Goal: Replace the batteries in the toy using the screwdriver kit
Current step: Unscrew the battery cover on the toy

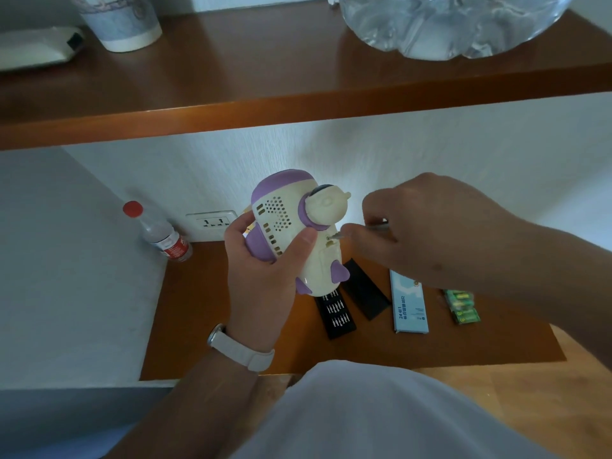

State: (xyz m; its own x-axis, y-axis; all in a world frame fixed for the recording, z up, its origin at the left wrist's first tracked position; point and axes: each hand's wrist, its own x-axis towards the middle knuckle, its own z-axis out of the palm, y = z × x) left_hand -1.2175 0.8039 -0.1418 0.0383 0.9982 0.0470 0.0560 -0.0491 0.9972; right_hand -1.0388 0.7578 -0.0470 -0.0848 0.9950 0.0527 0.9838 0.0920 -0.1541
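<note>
My left hand [265, 270] grips a cream and purple toy [291, 233] and holds it up above the low shelf, underside turned to the right. My right hand [427, 233] pinches a thin metal screwdriver [357, 230], whose tip sits at a screw hole on the toy's cream battery cover. Below lie the black bit tray [336, 314] with rows of bits, its black lid [366, 294], the pale blue kit box [409, 306] and a pack of green batteries [462, 306].
A wooden upper shelf [298, 94] overhangs the work area, carrying a paper cup [122, 21] and a large clear water jug [447, 24]. A small water bottle [159, 233] with a red cap and a wall socket [212, 223] stand at the back left.
</note>
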